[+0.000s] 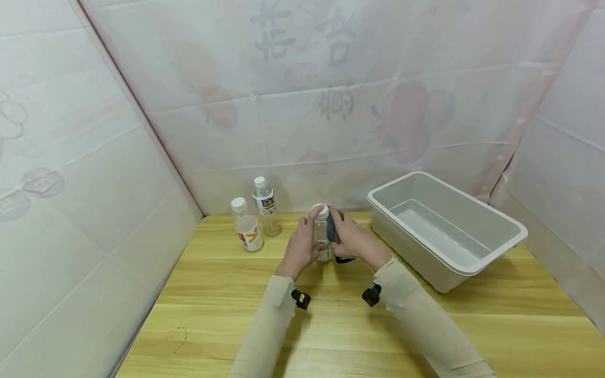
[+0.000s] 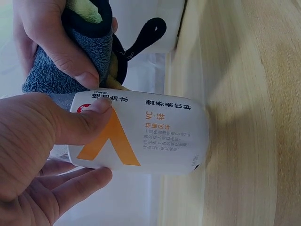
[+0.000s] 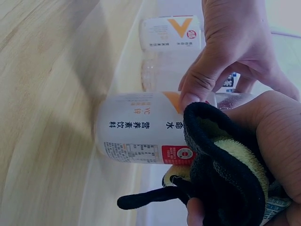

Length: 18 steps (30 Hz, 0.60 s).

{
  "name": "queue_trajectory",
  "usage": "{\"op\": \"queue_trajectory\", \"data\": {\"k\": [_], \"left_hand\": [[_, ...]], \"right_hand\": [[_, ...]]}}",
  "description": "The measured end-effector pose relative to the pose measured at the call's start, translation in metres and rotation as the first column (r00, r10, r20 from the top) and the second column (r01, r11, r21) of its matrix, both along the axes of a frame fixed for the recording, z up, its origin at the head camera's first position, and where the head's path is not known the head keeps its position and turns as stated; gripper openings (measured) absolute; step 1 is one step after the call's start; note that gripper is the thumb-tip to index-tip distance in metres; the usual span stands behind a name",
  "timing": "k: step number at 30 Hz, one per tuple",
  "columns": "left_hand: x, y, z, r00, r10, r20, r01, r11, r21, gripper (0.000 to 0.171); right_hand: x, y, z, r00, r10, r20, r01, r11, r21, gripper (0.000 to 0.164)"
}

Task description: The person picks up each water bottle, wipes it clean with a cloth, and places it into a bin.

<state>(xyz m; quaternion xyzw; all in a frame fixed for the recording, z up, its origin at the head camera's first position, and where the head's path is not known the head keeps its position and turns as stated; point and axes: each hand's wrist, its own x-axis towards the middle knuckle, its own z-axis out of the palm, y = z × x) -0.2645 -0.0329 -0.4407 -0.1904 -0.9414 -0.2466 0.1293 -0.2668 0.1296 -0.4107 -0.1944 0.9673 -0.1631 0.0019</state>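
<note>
A clear bottle (image 1: 321, 229) with a white cap stands upright on the table, its white label (image 2: 160, 134) marked with an orange V shape. My left hand (image 1: 301, 247) grips the bottle from the left, thumb across the label and a finger up by the cap. In my right hand (image 1: 353, 239) is a bunched dark blue-grey cloth (image 3: 230, 165) with a yellow-green underside and a black loop. The cloth lies against the bottle's right side, near its shoulder. Part of the bottle's upper body is hidden behind the hands and cloth.
Two more white-capped bottles stand at the back left: one with an orange-marked label (image 1: 248, 233), the other clear with a dark-printed label (image 1: 266, 202). On the right sits a grey plastic bin (image 1: 406, 247). Printed sheeting (image 1: 293, 142) walls the wooden table (image 1: 212, 310).
</note>
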Motion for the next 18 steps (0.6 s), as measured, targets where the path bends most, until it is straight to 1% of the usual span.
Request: {"op": "queue_trajectory", "data": {"k": [6,18], "left_hand": [[0.0005,0.0003,0.0014,1.000,-0.001,0.009,0.001,1.000,0.004,0.110],[0.0007,0.0001,0.0008,1.000,-0.001,0.010,0.001,1.000,0.008,0.109]], "right_hand": [[0.0025,-0.0005,0.0018,0.999,-0.004,0.036,0.005,1.000,-0.019,0.092],[-0.0002,0.0006,-0.0023,0.999,-0.010,0.035,0.010,1.000,-0.009,0.093]]}}
